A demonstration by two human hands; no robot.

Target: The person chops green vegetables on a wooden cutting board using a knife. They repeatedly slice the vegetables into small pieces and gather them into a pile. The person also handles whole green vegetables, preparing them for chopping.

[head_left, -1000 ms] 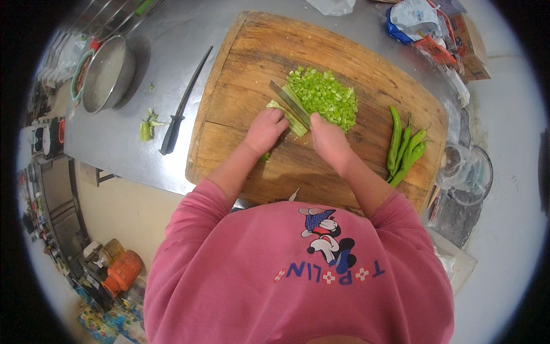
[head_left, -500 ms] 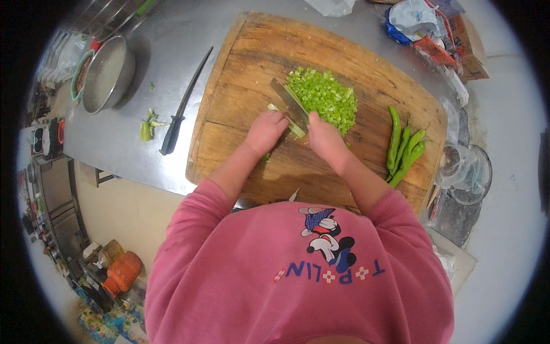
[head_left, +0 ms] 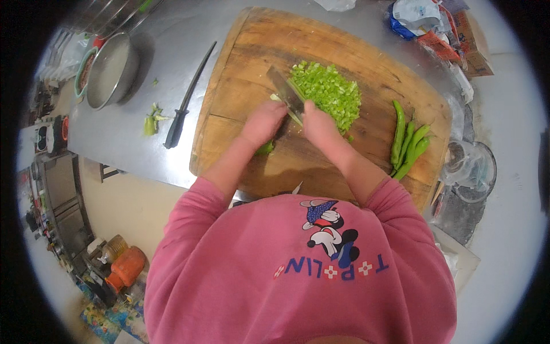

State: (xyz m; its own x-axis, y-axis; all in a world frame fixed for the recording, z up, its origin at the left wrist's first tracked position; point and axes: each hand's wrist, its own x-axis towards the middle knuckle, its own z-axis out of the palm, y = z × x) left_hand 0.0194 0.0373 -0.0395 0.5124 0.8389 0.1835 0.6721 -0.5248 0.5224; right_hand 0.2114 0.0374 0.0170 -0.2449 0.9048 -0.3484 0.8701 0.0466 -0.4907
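Observation:
My right hand (head_left: 319, 125) grips a cleaver (head_left: 282, 86), its broad blade tilted and slanting toward the far left over the cutting board (head_left: 246, 63). Under and beside the blade lies a pale green celery stalk (head_left: 295, 118), partly hidden. My left hand (head_left: 265, 121) is closed at the stalk, its fingers curled close to the blade; the fingertips are mostly covered. Just beyond the cleaver spreads a heap of diced green celery (head_left: 329, 94). A green piece (head_left: 265, 148) shows beneath my left wrist.
Several long green chili peppers (head_left: 409, 143) lie at the board's right. Left of the board are a sharpening steel (head_left: 192, 94), leafy trimmings (head_left: 152, 121) and a metal bowl (head_left: 113, 71). Bags (head_left: 415, 20) and a carton (head_left: 474, 49) sit far right, with a clear plastic container (head_left: 472, 169) nearer.
The cleaver blade has tipped over and shows more of its flat side. My left hand has turned slightly, its fingers more tucked by the stalk. The whole view has shifted a little.

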